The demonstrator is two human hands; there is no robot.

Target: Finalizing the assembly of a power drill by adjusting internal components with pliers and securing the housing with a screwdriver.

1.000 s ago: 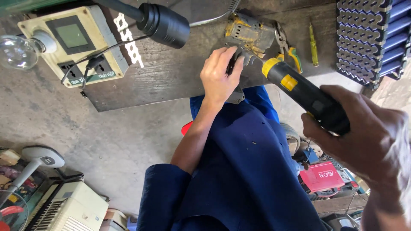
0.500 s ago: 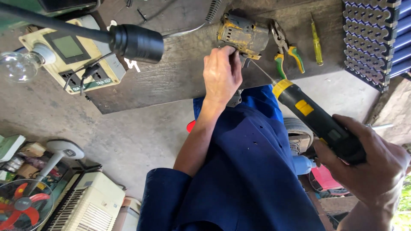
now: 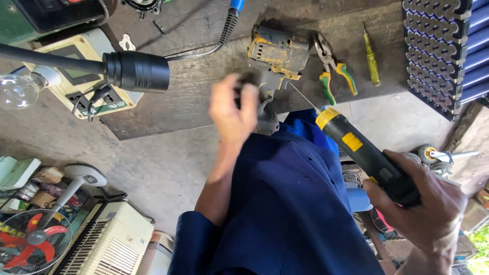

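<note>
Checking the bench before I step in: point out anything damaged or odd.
The yellow power tool body on the bench looks worn, its casing scuffed and grimy. The left hand is blurred beside it; the right hand holds an electric screwdriver. Nothing looks spilled.

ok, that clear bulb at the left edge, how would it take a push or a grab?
The bulb looks like thin clear glass, so probably fragile and light. Its round globe would likely roll if loose, though it seems seated in a white socket, which should hold it.
</note>
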